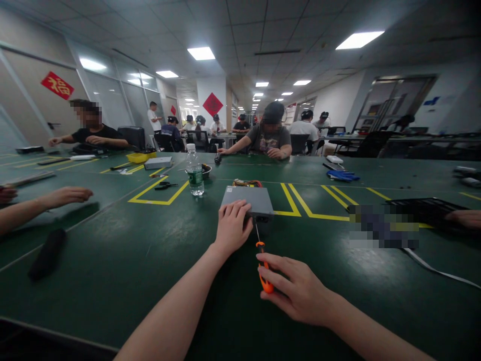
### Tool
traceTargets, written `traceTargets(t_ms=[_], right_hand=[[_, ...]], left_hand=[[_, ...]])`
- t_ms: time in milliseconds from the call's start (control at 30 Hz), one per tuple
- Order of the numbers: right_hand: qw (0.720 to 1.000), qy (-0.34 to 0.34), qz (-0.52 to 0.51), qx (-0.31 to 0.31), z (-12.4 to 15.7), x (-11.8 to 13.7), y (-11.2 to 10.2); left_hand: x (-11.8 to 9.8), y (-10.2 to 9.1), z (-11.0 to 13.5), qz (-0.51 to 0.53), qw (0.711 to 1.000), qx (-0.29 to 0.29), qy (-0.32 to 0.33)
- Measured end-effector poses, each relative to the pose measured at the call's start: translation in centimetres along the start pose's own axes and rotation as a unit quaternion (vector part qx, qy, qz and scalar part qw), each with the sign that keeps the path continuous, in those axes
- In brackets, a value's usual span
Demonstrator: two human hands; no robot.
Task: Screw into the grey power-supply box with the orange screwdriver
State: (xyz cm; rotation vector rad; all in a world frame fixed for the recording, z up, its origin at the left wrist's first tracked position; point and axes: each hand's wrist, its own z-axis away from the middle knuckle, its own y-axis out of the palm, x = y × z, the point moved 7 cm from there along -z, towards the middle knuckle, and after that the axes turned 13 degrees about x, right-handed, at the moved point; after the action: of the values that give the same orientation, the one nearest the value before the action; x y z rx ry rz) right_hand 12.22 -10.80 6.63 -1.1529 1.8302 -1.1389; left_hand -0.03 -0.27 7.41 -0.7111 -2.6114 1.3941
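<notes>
A flat grey metal box (251, 198) lies on the green table (150, 260) in front of me. My left hand (233, 226) rests on its near left corner, fingers curled over the edge, holding it down. My right hand (293, 288) is closed round the orange handle of a screwdriver (263, 265). The thin shaft points up at the near side of the box, and the tip meets it there. Coloured wires (248, 183) show behind the box.
A water bottle (195, 170) stands left of the box, inside yellow floor-tape lines (158, 193). Another person's hand (62, 196) lies on the table at the left, and a dark object (47, 254) lies near it. A white cable (439, 271) runs at the right. Several people sit at the far side.
</notes>
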Motion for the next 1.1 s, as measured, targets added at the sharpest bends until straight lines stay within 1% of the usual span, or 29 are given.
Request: traceTargets(t_ms=[67, 133, 233, 300, 367, 533, 600, 667, 733, 800, 967, 1033, 1100], right_hand=[[1.0, 0.002, -0.006, -0.024, 0.11, -0.1, -0.07], [0.999, 0.014, -0.02, -0.026, 0.16, -0.34, -0.09], [0.999, 0.019, -0.036, 0.004, 0.09, -0.38, -0.13], [0.999, 0.007, -0.026, 0.031, -0.03, -0.1, -0.12], [0.999, -0.001, -0.01, 0.039, -0.11, 0.09, -0.12], [1.0, 0.001, -0.012, -0.011, 0.03, -0.05, -0.17], [1.0, 0.005, -0.021, -0.017, 0.12, -0.15, -0.15], [1.0, 0.012, -0.026, -0.002, 0.13, -0.18, -0.09], [0.999, 0.004, -0.015, 0.035, 0.07, 0.09, 0.17], [0.999, -0.002, -0.001, 0.05, 0.07, 0.29, 0.3], [1.0, -0.003, -0.006, -0.004, 0.25, 0.07, 0.26], [1.0, 0.0, -0.023, -0.01, 0.22, -0.1, 0.23], [0.999, 0.004, -0.035, 0.002, 0.06, -0.16, 0.12]], left_hand=[[-0.03, -0.03, 0.02, -0.004, 1.0, 0.001, -0.002], [-0.04, -0.02, 0.02, -0.007, 1.0, 0.0, -0.004], [0.0, 0.07, -0.02, -0.007, 1.0, 0.0, -0.007], [0.04, 0.13, -0.05, -0.006, 1.0, 0.0, -0.008], [0.06, 0.16, -0.07, -0.008, 1.0, -0.001, -0.008], [0.08, 0.14, -0.07, -0.011, 1.0, -0.004, -0.011], [0.07, 0.17, -0.08, -0.011, 1.0, -0.002, -0.011], [0.09, 0.22, -0.09, -0.012, 1.0, -0.001, -0.012], [0.13, 0.29, -0.1, -0.01, 1.0, 0.001, -0.014], [0.18, 0.36, -0.11, -0.005, 1.0, 0.003, -0.014], [0.19, 0.4, -0.09, -0.005, 1.0, 0.0, -0.014], [0.17, 0.38, -0.09, -0.008, 1.0, -0.002, -0.015], [0.15, 0.35, -0.1, -0.006, 1.0, -0.003, -0.016]])
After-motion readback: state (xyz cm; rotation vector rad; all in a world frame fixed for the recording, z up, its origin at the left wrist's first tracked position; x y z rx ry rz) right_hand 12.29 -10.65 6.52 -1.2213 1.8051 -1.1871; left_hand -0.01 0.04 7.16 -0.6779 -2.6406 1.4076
